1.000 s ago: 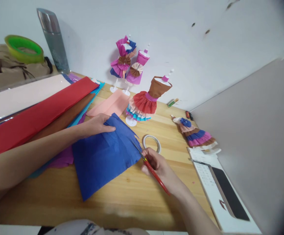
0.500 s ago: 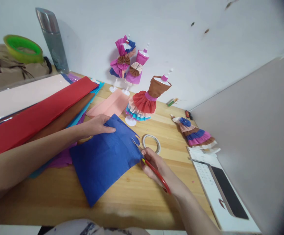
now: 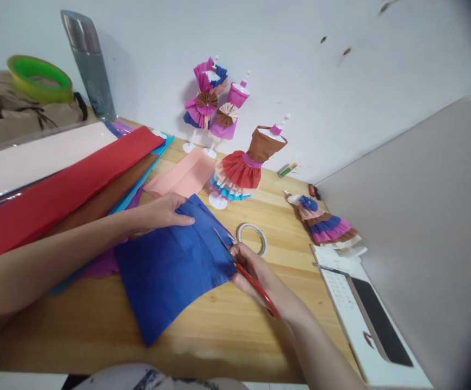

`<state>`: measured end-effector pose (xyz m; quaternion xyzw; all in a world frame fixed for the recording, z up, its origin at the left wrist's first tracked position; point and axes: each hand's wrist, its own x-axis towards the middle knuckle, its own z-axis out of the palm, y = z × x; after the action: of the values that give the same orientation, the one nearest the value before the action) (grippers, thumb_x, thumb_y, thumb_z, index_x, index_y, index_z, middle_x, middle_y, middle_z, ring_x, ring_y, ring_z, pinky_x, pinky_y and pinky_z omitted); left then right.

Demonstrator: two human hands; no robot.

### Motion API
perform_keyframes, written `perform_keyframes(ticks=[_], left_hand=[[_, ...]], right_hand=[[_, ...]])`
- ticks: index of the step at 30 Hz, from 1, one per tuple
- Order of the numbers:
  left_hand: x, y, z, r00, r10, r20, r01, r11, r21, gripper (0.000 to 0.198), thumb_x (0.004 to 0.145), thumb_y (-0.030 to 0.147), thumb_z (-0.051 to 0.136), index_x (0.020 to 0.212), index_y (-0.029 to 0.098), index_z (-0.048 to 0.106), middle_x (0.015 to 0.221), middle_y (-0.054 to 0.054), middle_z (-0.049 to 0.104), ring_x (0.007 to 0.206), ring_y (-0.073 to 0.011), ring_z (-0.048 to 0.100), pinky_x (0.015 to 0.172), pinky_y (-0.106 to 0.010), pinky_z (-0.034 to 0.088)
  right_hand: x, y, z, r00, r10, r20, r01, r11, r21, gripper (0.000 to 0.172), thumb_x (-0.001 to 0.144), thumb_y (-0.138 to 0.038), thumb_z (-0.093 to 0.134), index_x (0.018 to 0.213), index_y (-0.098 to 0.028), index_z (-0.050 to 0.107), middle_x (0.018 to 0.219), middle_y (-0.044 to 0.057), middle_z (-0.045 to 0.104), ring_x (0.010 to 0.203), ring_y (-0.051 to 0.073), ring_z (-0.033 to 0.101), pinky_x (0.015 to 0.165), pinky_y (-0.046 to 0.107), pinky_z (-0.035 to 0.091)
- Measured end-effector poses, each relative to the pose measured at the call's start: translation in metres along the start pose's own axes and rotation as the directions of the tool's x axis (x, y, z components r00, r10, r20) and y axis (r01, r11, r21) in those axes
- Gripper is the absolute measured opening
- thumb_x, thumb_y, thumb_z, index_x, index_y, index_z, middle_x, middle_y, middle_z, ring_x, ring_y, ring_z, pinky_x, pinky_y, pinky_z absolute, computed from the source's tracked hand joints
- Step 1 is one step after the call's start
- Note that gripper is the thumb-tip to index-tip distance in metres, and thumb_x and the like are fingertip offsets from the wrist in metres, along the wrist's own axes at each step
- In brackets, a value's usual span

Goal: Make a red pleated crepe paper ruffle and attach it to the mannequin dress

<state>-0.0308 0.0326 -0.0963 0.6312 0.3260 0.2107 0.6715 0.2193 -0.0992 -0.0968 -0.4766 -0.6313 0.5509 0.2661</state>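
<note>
A sheet of blue crepe paper (image 3: 166, 276) slants over the wooden table. My left hand (image 3: 172, 211) pinches its upper edge, thumb on top and fingers hidden beneath. My right hand (image 3: 255, 271) grips red-handled scissors (image 3: 260, 290), whose blades lie over the paper near its right edge. That edge has ragged cut strips close to the blades. Just beyond my right hand, a roll of white tape (image 3: 264, 238) lies flat on the table. A small dress form (image 3: 267, 142) in a brown bodice and layered red, pale and turquoise skirt stands behind the paper.
Folded crepe papers, red (image 3: 69, 187) and pink (image 3: 182, 176) among them, lie at left and centre. Two more dressed forms (image 3: 223, 122) stand by the wall. At right are a striped paper dress (image 3: 327, 225) and a white board (image 3: 341, 303). A flask (image 3: 93, 76) stands back left.
The scissor blades have shifted slightly left and up over the paper, and the ragged strips by them look different. Both hands keep their hold, with the left slightly lower.
</note>
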Motion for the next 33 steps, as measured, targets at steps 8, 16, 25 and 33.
perform_keyframes(ticks=[8, 16, 25, 33], left_hand=[[0.000, 0.000, 0.000, 1.000, -0.013, -0.007, 0.013, 1.000, 0.023, 0.023, 0.070, 0.027, 0.074, 0.086, 0.012, 0.073, 0.085, -0.006, 0.075, 0.074, -0.0180, 0.068, 0.067, -0.027, 0.056], [-0.001, -0.003, 0.002, 1.000, 0.002, -0.016, -0.001, 0.999, 0.043, 0.025, 0.071, 0.030, 0.073, 0.088, 0.012, 0.073, 0.086, -0.006, 0.076, 0.075, -0.0186, 0.069, 0.068, -0.027, 0.057], [-0.001, -0.002, -0.001, 1.000, 0.008, 0.025, -0.009, 0.998, 0.061, 0.022, 0.073, 0.028, 0.072, 0.089, 0.012, 0.073, 0.088, -0.005, 0.076, 0.077, -0.0183, 0.070, 0.070, -0.028, 0.057], [-0.001, -0.005, 0.001, 0.995, 0.016, 0.095, -0.014, 1.000, -0.015, 0.020, 0.076, 0.026, 0.072, 0.091, 0.013, 0.074, 0.090, -0.005, 0.077, 0.078, -0.0181, 0.071, 0.072, -0.027, 0.057]], right_hand=[[0.001, 0.000, 0.001, 0.999, 0.009, -0.033, -0.011, 0.999, -0.048, 0.049, 0.079, -0.064, 0.064, 0.092, -0.023, 0.042, 0.077, -0.004, 0.034, 0.067, 0.013, 0.029, 0.060, 0.028, 0.027], [0.006, 0.006, 0.004, 0.997, -0.008, -0.080, 0.005, 0.999, -0.035, 0.050, 0.077, -0.066, 0.067, 0.088, -0.022, 0.045, 0.073, -0.004, 0.035, 0.065, 0.012, 0.029, 0.058, 0.027, 0.025], [0.004, 0.008, 0.004, 0.994, 0.012, -0.110, -0.019, 0.998, -0.060, 0.053, 0.076, -0.070, 0.064, 0.085, -0.022, 0.043, 0.068, -0.006, 0.035, 0.061, 0.011, 0.028, 0.055, 0.026, 0.024], [0.005, -0.007, 0.002, 1.000, -0.029, -0.006, 0.028, 0.997, -0.065, 0.055, 0.079, -0.074, 0.056, 0.090, -0.023, 0.042, 0.075, -0.004, 0.034, 0.067, 0.013, 0.030, 0.060, 0.027, 0.029]])
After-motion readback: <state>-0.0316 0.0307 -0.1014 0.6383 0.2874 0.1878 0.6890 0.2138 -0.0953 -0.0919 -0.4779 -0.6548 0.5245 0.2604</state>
